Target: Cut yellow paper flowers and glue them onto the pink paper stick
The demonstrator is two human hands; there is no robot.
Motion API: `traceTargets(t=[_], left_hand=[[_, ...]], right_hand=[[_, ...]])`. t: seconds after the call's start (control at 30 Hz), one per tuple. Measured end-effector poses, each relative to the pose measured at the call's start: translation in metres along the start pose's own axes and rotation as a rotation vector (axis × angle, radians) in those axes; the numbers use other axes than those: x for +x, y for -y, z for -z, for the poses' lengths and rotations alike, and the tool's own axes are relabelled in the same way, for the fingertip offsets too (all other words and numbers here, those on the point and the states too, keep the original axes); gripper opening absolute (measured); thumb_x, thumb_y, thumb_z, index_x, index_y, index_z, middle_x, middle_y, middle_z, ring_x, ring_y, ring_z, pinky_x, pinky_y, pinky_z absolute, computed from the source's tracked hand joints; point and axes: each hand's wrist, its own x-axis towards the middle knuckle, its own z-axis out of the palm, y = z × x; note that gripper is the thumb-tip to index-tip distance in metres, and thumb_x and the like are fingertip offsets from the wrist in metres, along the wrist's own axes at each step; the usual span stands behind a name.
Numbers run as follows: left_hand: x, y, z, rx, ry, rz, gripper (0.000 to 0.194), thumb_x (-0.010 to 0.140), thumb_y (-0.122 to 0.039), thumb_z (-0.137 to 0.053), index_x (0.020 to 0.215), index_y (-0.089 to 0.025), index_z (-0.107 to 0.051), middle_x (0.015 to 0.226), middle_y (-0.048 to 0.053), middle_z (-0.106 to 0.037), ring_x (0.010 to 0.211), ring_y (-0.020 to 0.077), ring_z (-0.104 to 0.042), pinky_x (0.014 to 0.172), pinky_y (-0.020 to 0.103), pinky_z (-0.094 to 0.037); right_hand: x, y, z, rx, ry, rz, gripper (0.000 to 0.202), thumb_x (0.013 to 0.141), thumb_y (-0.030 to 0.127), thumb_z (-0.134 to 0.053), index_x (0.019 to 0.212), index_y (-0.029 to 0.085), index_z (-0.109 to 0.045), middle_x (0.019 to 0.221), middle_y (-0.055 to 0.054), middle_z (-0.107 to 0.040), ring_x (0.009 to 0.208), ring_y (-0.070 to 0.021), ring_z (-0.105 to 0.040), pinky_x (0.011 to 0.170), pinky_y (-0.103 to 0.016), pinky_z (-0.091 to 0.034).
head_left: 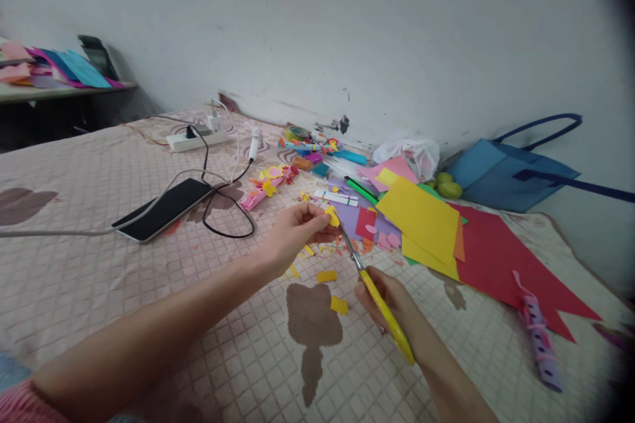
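Note:
Between the thumb and fingers of my left hand is a small yellow paper piece, held above the cloth. My right hand is closed around a pair of scissors with yellow handles. Their metal blades point up and left, with the tips at the paper's lower right edge. Whether the blades are parted cannot be made out. Below my hands lie small yellow paper scraps. Just beyond are a purple sheet and a red paper rectangle among tiny clippings.
Yellow sheets and a red sheet lie to the right, near a purple paper roll. A blue bag rests by the wall. On the left are a black device, a power strip and loose cables. A decorated pink roll lies ahead.

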Motion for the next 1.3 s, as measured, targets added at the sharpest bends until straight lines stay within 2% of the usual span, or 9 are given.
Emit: traceTargets(t=[0.3, 0.5, 0.73, 1.03, 1.3], left_hand=[[-0.003, 0.003, -0.002, 0.001, 0.004, -0.005, 0.017, 0.075, -0.023, -0.065, 0.076, -0.013, -0.052, 0.073, 0.003, -0.066, 0.071, 0.0124, -0.065, 0.078, 0.031, -0.051], [-0.003, 0.003, -0.002, 0.001, 0.006, -0.013, 0.016, 0.075, -0.022, -0.065, 0.075, -0.013, -0.052, 0.074, 0.002, -0.066, 0.072, 0.0120, -0.065, 0.078, 0.031, -0.051], [-0.002, 0.003, -0.001, 0.014, 0.025, -0.008, 0.016, 0.076, -0.023, -0.065, 0.076, -0.013, -0.052, 0.075, 0.003, -0.066, 0.072, 0.0117, -0.065, 0.078, 0.029, -0.052], [-0.001, 0.000, 0.001, 0.035, 0.025, -0.016, 0.017, 0.074, -0.023, -0.066, 0.075, -0.014, -0.052, 0.077, 0.003, -0.068, 0.074, 0.0127, -0.066, 0.079, 0.030, -0.051], [0.000, -0.001, 0.001, 0.036, 0.001, -0.030, 0.018, 0.072, -0.024, -0.067, 0.076, -0.014, -0.053, 0.079, 0.004, -0.067, 0.074, 0.0133, -0.066, 0.083, 0.033, -0.050]], right_hand=[[-0.001, 0.005, -0.005, 0.015, 0.028, -0.049, 0.031, 0.075, 0.047, -0.054, 0.065, 0.022, -0.039, 0.043, 0.010, -0.031, 0.036, -0.0060, -0.027, 0.034, -0.019, -0.026], [-0.001, 0.008, -0.008, 0.032, -0.001, -0.052, 0.033, 0.073, 0.047, -0.055, 0.062, 0.022, -0.038, 0.048, 0.009, -0.032, 0.039, -0.0059, -0.028, 0.034, -0.019, -0.026], [-0.003, 0.014, -0.010, 0.078, 0.003, -0.099, 0.032, 0.073, 0.048, -0.052, 0.062, 0.022, -0.039, 0.047, 0.009, -0.031, 0.038, -0.0064, -0.028, 0.033, -0.019, -0.025], [-0.001, 0.004, -0.010, 0.047, -0.007, -0.095, 0.027, 0.074, 0.042, -0.054, 0.065, 0.022, -0.039, 0.047, 0.010, -0.031, 0.037, -0.0057, -0.026, 0.033, -0.019, -0.025], [0.001, -0.007, -0.012, 0.053, -0.026, -0.030, 0.021, 0.075, 0.034, -0.056, 0.066, 0.020, -0.042, 0.055, 0.007, -0.037, 0.039, -0.0050, -0.028, 0.034, -0.017, -0.026]])
